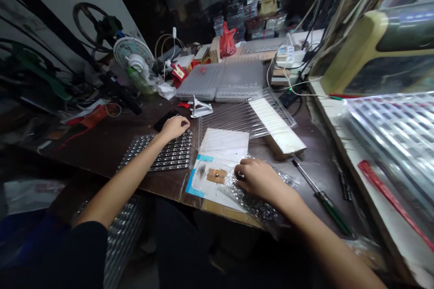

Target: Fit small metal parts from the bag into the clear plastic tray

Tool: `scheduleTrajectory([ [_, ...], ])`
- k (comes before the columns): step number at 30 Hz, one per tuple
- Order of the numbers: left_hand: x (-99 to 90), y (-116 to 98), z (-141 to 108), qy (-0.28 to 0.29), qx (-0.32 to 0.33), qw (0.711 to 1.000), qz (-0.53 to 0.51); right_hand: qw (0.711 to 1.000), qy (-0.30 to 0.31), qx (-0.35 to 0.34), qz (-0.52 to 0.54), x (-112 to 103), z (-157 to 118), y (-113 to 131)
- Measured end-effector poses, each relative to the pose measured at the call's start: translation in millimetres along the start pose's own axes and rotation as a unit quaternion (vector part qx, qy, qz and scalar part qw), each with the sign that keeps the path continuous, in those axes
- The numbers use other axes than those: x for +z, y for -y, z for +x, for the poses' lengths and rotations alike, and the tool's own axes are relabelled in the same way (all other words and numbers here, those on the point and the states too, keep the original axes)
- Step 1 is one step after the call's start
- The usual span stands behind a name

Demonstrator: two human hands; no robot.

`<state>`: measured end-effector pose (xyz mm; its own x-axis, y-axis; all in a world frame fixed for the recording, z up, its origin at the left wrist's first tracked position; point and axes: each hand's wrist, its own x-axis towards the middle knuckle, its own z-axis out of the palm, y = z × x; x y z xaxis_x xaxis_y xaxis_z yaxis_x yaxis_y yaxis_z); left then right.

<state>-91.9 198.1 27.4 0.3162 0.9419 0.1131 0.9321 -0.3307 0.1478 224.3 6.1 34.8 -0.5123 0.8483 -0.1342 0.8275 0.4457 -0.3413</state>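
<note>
Dark workbench (101, 133) | fan (133, 53) | left hand (174, 128) flat on blister sheet (154, 152) | right hand (257, 179) curled on bubble wrap (257, 203)

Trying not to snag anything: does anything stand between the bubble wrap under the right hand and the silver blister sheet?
Yes: a white paper card with blue edges lies flat between them, partly under the bubble wrap and the right hand. The blister sheet, under the left hand, lies just beyond it.
</note>
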Motion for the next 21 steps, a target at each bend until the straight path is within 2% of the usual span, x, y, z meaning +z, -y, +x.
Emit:
scheduleTrajectory([
  [3,-1.4,-33,26,-0.009,0.040,0.999,-0.010,1.000,0.017,0.003,-0.002,2,-1,4],
  [8,9.0,-123,81,-0.014,0.131,0.990,-0.040,1.000,0.031,-0.004,-0.001,3,-2,7],
  [12,24.4,-185,112,-0.038,0.144,0.987,-0.054,0.999,0.037,-0.008,0.004,1,-3,5],
  [16,38.1,-212,122,-0.057,0.116,0.989,-0.076,0.999,0.043,-0.014,0.008,1,-3,6],
  [21,35.1,-214,118,-0.072,0.097,0.988,-0.100,0.998,0.046,-0.030,0.017,3,0,5],
])
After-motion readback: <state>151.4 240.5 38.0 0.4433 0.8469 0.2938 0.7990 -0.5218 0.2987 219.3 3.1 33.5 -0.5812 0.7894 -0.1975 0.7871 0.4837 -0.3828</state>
